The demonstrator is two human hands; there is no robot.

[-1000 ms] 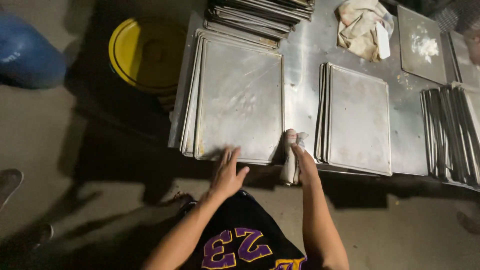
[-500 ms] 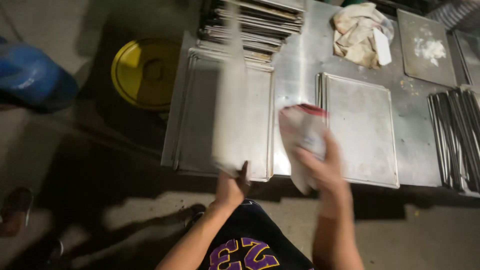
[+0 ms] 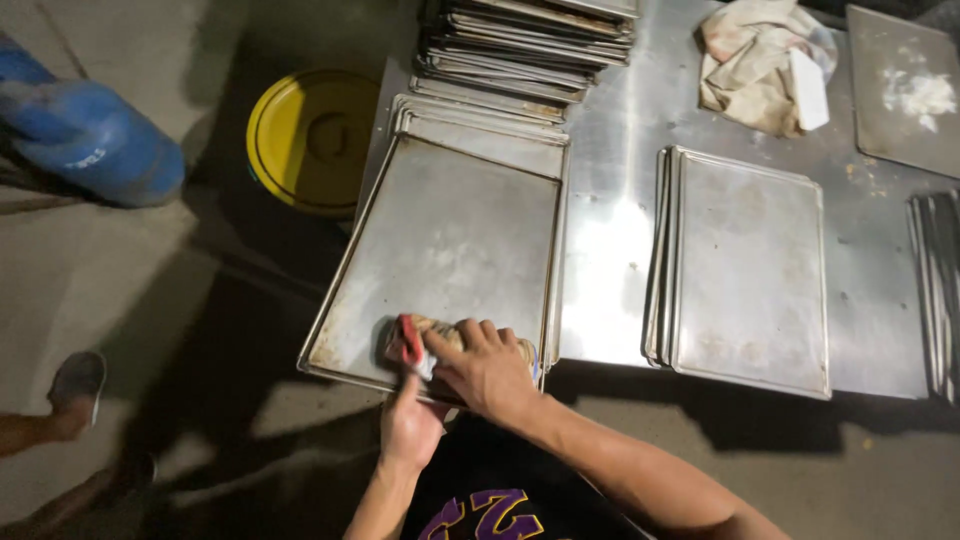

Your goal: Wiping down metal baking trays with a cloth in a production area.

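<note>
The left hand (image 3: 410,425) gripped the near edge of the top tray (image 3: 440,250), fingers curled under it. Just beyond, the right hand (image 3: 485,365) pressed flat on a wadded rag (image 3: 420,340) at the tray's near end. The tray, dull and smudged metal, ran lengthwise away from the person on its stack on the steel table (image 3: 610,250). Farther right lay another tray stack (image 3: 745,270).

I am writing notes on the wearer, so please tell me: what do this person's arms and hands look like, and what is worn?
Both forearms are bare, with no sleeves in view. The left hand and right hand wear no gloves, and I see no rings or watch. The dark top below has purple figures edged in yellow.
</note>
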